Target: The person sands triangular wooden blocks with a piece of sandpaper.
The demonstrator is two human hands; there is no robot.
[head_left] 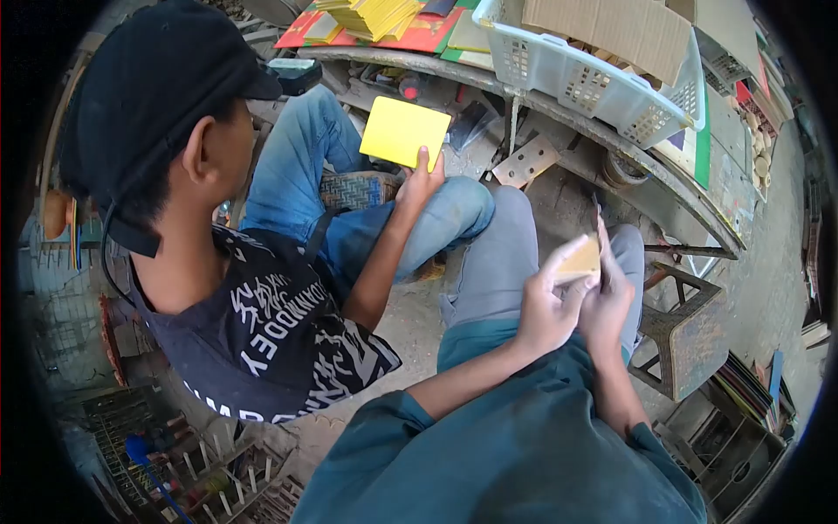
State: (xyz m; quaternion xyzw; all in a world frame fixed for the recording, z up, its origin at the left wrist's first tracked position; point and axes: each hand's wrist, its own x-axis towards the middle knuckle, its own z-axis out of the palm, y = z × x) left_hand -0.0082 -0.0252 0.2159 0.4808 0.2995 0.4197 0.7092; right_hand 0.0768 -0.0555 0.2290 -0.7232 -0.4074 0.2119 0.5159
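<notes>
Over my lap, my left hand (552, 307) is closed around a small tan block (580, 260) that looks like wood, its pale face angled up. Close against it, my right hand (608, 301) holds a thin flat piece (598, 212) seen nearly edge-on, its reddish-dark edge rising past the fingertips. Pale dust coats the fingers of both hands. What the thin piece is, I cannot tell. Part of each palm is hidden behind the fingers and the block.
On my left sits a person in a black cap (157, 96), holding a bright yellow panel (405, 131). Ahead, a worn table bears a white plastic basket (602, 96) and stacked yellow pieces (371, 16). A drilled board (526, 162) leans below it; a stool (685, 332) stands at right.
</notes>
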